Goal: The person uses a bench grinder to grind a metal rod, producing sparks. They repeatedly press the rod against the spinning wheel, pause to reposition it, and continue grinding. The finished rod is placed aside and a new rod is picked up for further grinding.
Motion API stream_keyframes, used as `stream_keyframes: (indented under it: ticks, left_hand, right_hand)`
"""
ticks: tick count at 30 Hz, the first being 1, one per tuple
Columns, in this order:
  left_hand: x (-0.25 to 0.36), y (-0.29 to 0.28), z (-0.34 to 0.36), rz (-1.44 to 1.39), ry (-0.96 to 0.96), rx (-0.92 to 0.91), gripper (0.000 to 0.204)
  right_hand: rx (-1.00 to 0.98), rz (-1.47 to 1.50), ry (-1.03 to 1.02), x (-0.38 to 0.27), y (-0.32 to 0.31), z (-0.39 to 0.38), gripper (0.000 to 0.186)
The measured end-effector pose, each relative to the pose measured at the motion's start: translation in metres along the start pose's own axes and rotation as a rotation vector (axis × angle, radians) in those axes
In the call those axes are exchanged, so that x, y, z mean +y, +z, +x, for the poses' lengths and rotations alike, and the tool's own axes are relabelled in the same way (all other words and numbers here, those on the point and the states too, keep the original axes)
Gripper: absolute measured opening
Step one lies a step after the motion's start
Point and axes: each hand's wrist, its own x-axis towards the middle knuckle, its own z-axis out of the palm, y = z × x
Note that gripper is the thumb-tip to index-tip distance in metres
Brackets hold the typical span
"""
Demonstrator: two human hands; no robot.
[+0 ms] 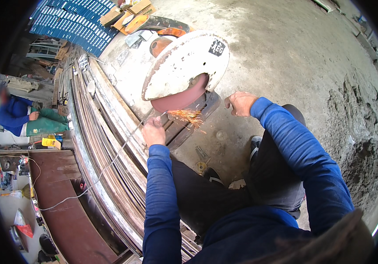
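A cut-off saw stands before me, with a large white guard [176,61] over a reddish-brown disc [182,97]. My left hand [153,130] is closed around a thin metal rod, its tip at the disc's lower left edge. Orange sparks [187,116] fly from that contact toward the right. Most of the rod inside my fingers is hidden. To the right of the saw's dark metal base [189,127], my right hand [241,104] hangs in the air. Its fingers are loosely bent, finger and thumb apart, and nothing shows in them.
Long metal bars [105,145] lie stacked on the left. A thin grey cable [105,169] crosses them toward a brown metal piece [61,198]. Another person [15,112] sits at the far left. Cardboard boxes [140,8] lie behind the saw; small scraps [202,153] lie between my feet.
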Motion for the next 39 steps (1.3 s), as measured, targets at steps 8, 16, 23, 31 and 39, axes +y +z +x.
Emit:
stream_keyframes:
  ticks: [8,16,23,31,39]
  left_hand:
    - [0.008,-0.004,-0.002,0.082,0.025,0.039,0.022]
    - [0.008,-0.004,-0.003,0.084,0.02,0.045,0.022]
    - [0.012,-0.007,-0.003,0.095,0.016,0.044,0.022]
    - [0.01,-0.007,-0.003,0.054,0.004,0.05,0.021]
    - [-0.014,-0.004,-0.008,-0.335,-0.109,-0.094,0.017]
  right_hand:
    - [-0.032,0.046,0.077,-0.003,-0.003,0.0,0.038]
    - [-0.04,0.032,0.08,-0.005,-0.004,-0.001,0.039]
    - [-0.016,0.035,0.05,-0.005,-0.004,-0.002,0.038]
    - [0.002,0.04,0.039,-0.003,-0.001,-0.001,0.039]
    - [-0.003,0.051,0.049,-0.004,-0.003,-0.003,0.037]
